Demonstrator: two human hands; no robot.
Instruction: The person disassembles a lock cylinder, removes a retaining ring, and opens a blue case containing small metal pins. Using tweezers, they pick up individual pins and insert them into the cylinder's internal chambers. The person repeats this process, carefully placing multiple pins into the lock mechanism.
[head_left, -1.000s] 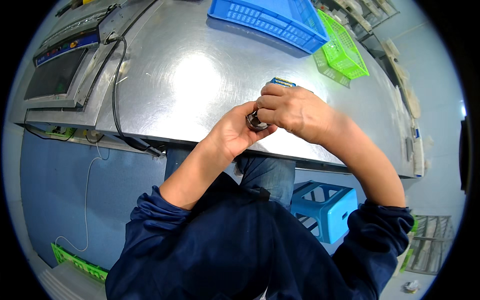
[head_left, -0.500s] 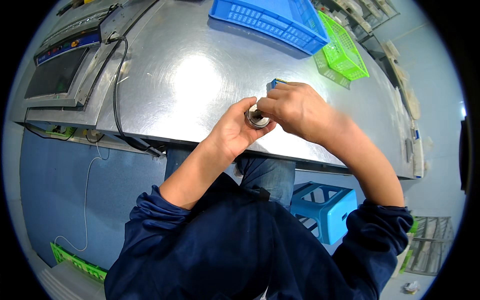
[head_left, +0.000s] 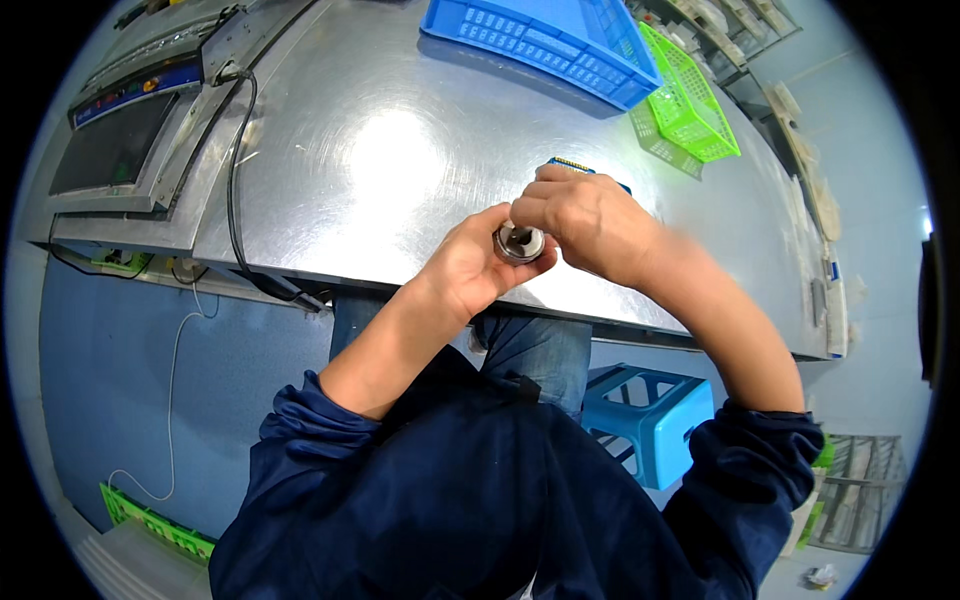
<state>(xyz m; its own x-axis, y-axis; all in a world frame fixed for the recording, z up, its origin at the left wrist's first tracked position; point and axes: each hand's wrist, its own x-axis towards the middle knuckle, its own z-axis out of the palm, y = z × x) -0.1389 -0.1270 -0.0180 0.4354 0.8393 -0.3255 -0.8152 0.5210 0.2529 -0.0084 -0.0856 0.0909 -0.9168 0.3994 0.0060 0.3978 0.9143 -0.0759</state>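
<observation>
My left hand (head_left: 470, 266) is wrapped round a small round silvery metal part (head_left: 519, 243), its dark, hollow top turned up toward me. Above its rim my right hand (head_left: 585, 220) is bent over with the fingertips pinched together. Whatever those fingertips hold is hidden or too small to make out. Just beyond the right hand, a small blue item with a yellow-dotted edge (head_left: 571, 164) lies on the steel table (head_left: 320, 190), partly covered by the hand.
A blue plastic crate (head_left: 540, 45) and a bright green basket (head_left: 690, 100) stand at the far side. At the left is a machine with a dark panel (head_left: 115, 150), its black cable (head_left: 237, 190) running over the table edge. A blue stool (head_left: 650, 420) stands below, right of my legs.
My right fingers have drawn slightly back from the metal part's opening, so more of its inside shows. More of the blue item behind that hand is visible. My left hand has barely moved.
</observation>
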